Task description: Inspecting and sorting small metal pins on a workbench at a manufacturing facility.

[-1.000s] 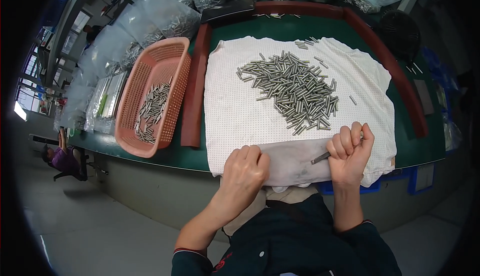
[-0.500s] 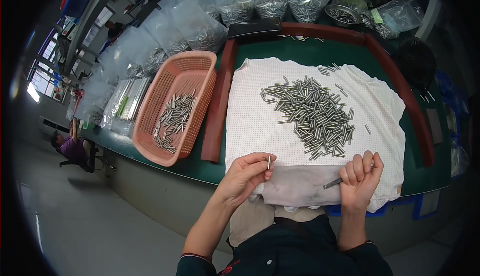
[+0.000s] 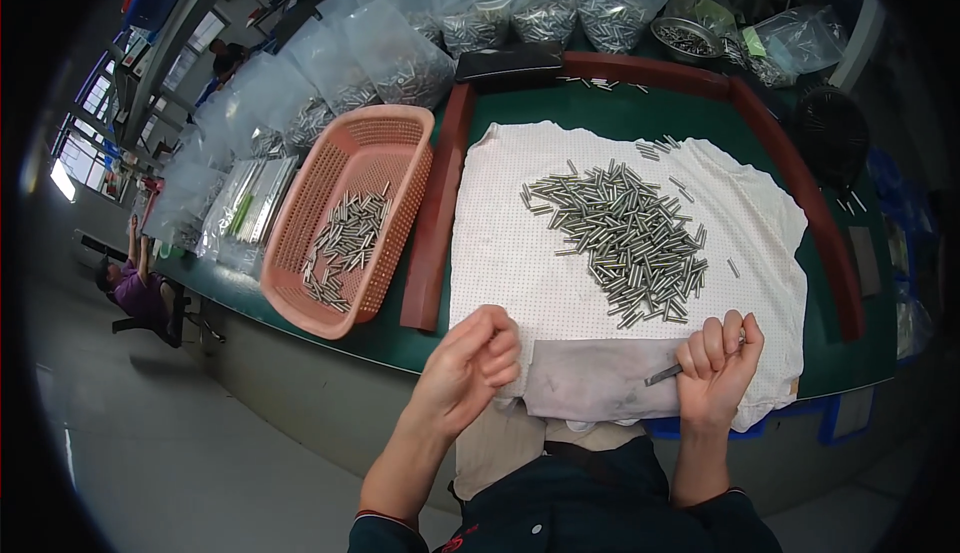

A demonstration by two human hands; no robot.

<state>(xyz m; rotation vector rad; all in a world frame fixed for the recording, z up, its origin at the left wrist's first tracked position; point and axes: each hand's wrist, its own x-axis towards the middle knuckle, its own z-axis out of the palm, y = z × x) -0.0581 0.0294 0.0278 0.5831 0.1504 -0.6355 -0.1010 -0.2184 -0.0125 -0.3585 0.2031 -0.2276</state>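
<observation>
On green counter (image 3: 560, 111): heap of small silver cylindrical metal pins (image 3: 630, 243) upon white dotted cloth (image 3: 500, 238). Right hand (image 3: 712, 373) clenched around slim dark metal tool (image 3: 661, 376), near greyish cloth pad (image 3: 590, 381). Left hand (image 3: 468, 368) curled beside pad; I cannot tell whether it holds pin.

I wore a dark short-sleeved shirt (image 3: 640, 503) | thin red trim (image 3: 388, 520) edged my left sleeve (image 3: 384, 537) | pale button (image 3: 537, 529) showed at six o'clock | red marking (image 3: 455, 544) sat at its nine, beige trousers (image 3: 490, 453) at its eleven
</observation>
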